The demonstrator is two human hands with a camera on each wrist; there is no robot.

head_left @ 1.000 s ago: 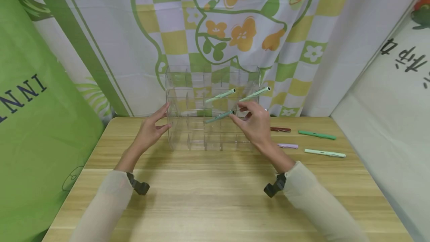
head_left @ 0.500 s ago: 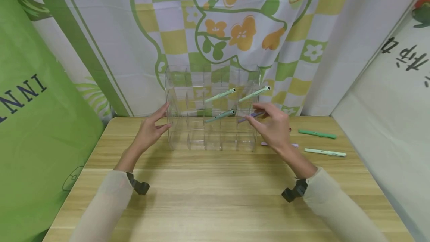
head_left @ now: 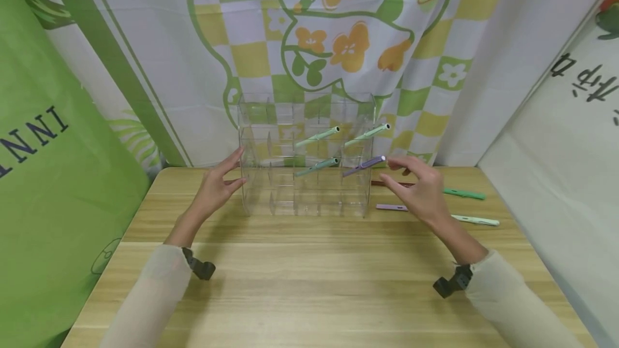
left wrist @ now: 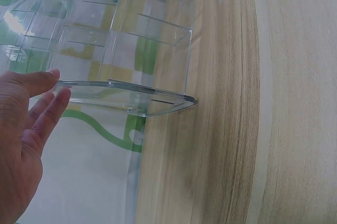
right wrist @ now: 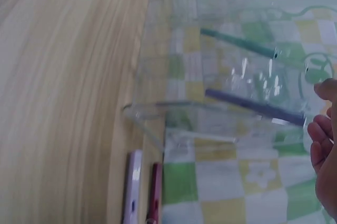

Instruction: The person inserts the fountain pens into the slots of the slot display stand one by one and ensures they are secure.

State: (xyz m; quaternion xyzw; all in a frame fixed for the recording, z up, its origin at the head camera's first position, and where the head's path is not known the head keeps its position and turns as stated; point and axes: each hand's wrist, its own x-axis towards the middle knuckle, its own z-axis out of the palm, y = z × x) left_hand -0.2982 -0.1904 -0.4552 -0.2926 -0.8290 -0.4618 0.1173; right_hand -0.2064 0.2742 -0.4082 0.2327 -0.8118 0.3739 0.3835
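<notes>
A transparent compartment rack [head_left: 306, 197] stands upright at the back of the table. My left hand [head_left: 216, 187] holds the rack's left side panel; in the left wrist view the panel's edge runs between thumb [left wrist: 45, 80] and fingers. My right hand [head_left: 419, 189] is just right of the rack, thumb and index finger apart, with nothing between them. A purple pen [head_left: 365, 166] pokes out of a right-hand compartment, its end close to my right fingertips. Other compartments hold a dark teal pen [head_left: 316, 167] and two pale green pens, one in the middle [head_left: 317, 137] and one at right [head_left: 368, 134].
On the table [head_left: 309, 283] right of the rack lie a dark red pen [head_left: 384, 183], a lilac pen [head_left: 390, 207], a green pen [head_left: 464, 194] and a pale mint pen [head_left: 476, 220], partly behind my right hand. A patterned curtain [head_left: 251, 58] hangs behind the rack.
My right hand has brought the purple pen into the right-hand compartment, let go of it and drawn back to the right. The left hand has stayed on the rack.
</notes>
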